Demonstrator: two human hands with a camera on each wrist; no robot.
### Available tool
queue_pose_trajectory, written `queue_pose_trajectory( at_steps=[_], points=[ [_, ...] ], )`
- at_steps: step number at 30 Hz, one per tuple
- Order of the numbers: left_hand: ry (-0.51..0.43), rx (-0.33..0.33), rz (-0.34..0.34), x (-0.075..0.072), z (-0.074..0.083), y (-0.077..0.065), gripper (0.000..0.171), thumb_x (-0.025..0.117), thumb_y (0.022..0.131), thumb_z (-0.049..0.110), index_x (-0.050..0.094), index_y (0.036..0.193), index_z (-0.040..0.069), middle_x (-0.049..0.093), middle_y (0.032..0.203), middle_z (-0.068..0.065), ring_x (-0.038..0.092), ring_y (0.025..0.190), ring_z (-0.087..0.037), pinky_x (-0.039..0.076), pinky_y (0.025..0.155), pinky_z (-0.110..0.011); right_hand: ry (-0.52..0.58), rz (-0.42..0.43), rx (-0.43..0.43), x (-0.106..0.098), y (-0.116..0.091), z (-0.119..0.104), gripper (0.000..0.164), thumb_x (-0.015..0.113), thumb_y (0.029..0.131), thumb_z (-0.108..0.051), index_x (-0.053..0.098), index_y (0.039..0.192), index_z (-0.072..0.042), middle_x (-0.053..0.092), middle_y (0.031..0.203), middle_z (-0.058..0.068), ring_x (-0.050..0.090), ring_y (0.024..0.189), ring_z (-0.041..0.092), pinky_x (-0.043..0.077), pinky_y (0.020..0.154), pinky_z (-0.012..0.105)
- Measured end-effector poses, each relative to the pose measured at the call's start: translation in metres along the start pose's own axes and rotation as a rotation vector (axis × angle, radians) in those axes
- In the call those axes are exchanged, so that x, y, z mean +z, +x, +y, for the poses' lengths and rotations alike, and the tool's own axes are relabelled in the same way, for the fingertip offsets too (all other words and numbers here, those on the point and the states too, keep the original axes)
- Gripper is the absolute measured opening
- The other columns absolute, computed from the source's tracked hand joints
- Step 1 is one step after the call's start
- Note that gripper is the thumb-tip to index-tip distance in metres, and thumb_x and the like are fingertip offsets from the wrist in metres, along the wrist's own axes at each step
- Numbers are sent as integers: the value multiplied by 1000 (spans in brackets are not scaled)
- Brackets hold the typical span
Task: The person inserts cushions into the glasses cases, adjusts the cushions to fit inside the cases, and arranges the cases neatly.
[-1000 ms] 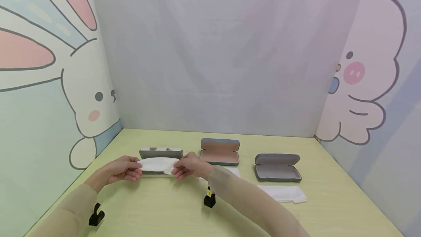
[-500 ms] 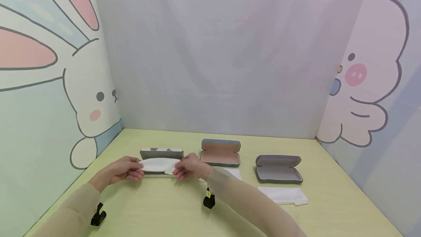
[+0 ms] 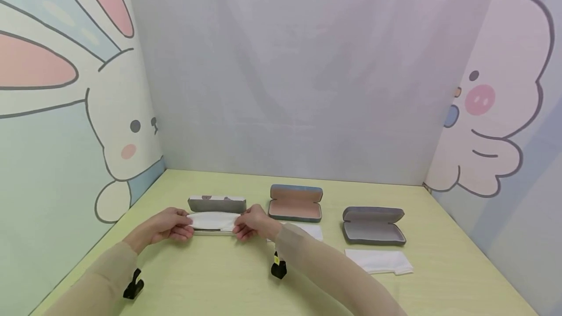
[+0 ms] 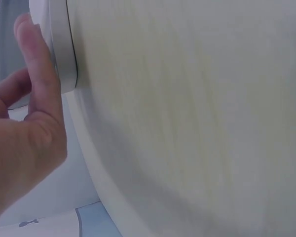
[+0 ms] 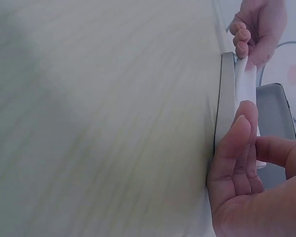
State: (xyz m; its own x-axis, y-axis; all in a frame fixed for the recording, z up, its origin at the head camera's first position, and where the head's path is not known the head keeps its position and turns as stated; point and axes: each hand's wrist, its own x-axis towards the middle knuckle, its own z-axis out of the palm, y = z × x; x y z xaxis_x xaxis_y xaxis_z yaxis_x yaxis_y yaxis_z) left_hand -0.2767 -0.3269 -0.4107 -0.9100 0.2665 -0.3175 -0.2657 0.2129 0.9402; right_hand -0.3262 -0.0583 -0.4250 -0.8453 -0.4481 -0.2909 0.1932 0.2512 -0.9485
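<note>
A folded white cloth (image 3: 213, 220) is stretched between my two hands, just over the base of an open white glasses case (image 3: 217, 204) with a grey lining. My left hand (image 3: 169, 225) pinches the cloth's left end. At the other end my right hand (image 3: 256, 223) pinches it between thumb and fingers. From the right wrist view, the cloth (image 5: 246, 86) sits along the inside of the case's front wall (image 5: 226, 94), with fingers of my right hand against that wall. In the left wrist view most of the cloth is hidden behind my fingers.
An open blue glasses case (image 3: 295, 210) with a pink lining stands to the right, a white cloth (image 3: 307, 231) in front of it. Further right is an open grey glasses case (image 3: 374, 232) with another white cloth (image 3: 379, 261) before it. Printed curtains surround the table (image 3: 228, 277).
The cloth stays pinched at both ends over the case, and the hands have barely moved against it. The whole view has shifted slightly.
</note>
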Motion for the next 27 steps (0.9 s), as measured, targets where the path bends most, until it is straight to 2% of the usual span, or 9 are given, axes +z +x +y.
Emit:
queue_pose_trajectory(
  at_steps=[8, 12, 16, 21, 27],
  points=[
    [90, -42, 101, 9, 2, 3, 20, 47, 98, 6, 41, 111, -9, 70, 72, -6, 69, 61, -12, 61, 61, -27, -50, 41, -7, 6, -2, 0, 14, 61, 88, 0, 58, 74, -3, 61, 55, 4, 56, 42, 10, 50, 40, 21],
    [138, -43, 133, 13, 5, 5, 17, 47, 97, 4, 42, 108, -9, 68, 67, -5, 67, 56, -11, 59, 56, -26, -64, 51, -21, 7, -1, 0, 19, 60, 88, 1, 56, 70, -5, 60, 52, 3, 54, 40, 10, 49, 38, 20],
    [202, -35, 174, 18, 7, 6, 14, 48, 96, 3, 42, 103, -7, 65, 63, -4, 64, 52, -9, 57, 51, -25, -89, 66, -37, 8, -1, 1, 33, 60, 87, 2, 48, 58, -10, 57, 49, 2, 53, 38, 9, 47, 36, 20],
    [327, -31, 274, 23, 8, 7, 12, 52, 92, 3, 45, 99, -5, 61, 57, -2, 56, 45, -9, 49, 43, -21, -130, 92, -57, 8, -2, 3, 43, 60, 85, 3, 39, 52, -14, 54, 45, 1, 50, 35, 9, 44, 33, 19],
    [452, 0, 358, 25, 4, 7, 9, 56, 86, 3, 48, 86, -1, 55, 52, 0, 48, 39, -8, 37, 39, -19, -191, 111, -70, 8, -6, 3, 39, 63, 84, 2, 44, 52, -12, 50, 43, 0, 47, 33, 8, 41, 32, 18]
  ],
)
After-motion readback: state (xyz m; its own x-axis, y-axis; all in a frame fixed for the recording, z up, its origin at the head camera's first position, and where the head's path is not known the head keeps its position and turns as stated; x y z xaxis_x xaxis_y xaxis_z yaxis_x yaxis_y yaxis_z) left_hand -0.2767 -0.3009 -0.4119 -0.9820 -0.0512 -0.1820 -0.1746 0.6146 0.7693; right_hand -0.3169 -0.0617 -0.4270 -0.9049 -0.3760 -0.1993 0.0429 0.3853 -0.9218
